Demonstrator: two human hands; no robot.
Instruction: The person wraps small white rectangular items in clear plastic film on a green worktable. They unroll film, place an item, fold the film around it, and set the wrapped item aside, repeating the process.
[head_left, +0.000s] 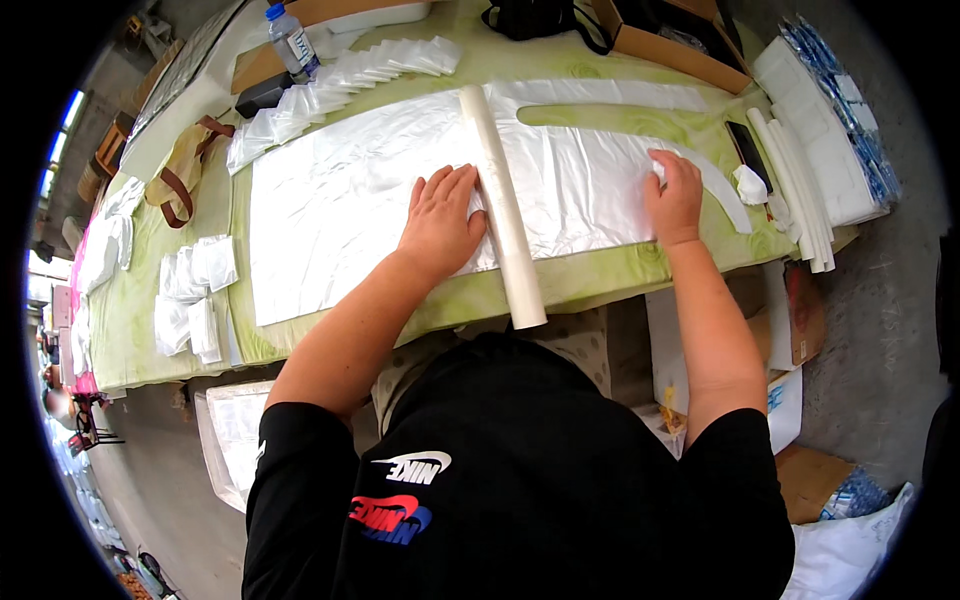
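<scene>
Watching remotely, I'm seeing the silvery plastic sheet (350,200) lying spread over the green-covered worktop (600,285), with the pale roll (508,215) lying across it and overhanging the front edge at its near end. My left grip (438,222) is resting flat on the sheet, fingers extended and closing on nothing, just beside the roll; I'm not able to tell whether they are touching. My right grip (677,200) is sitting half-curled at the sheet's right end, and I'm not managing to see whether it is pinching film. I'm judging the sheet light, limp, slippery and easily creased, so I'm favouring a flat palm or a soft edge pinch; the roll is looking stiffer, and I'm preferring to hold it around its middle
</scene>
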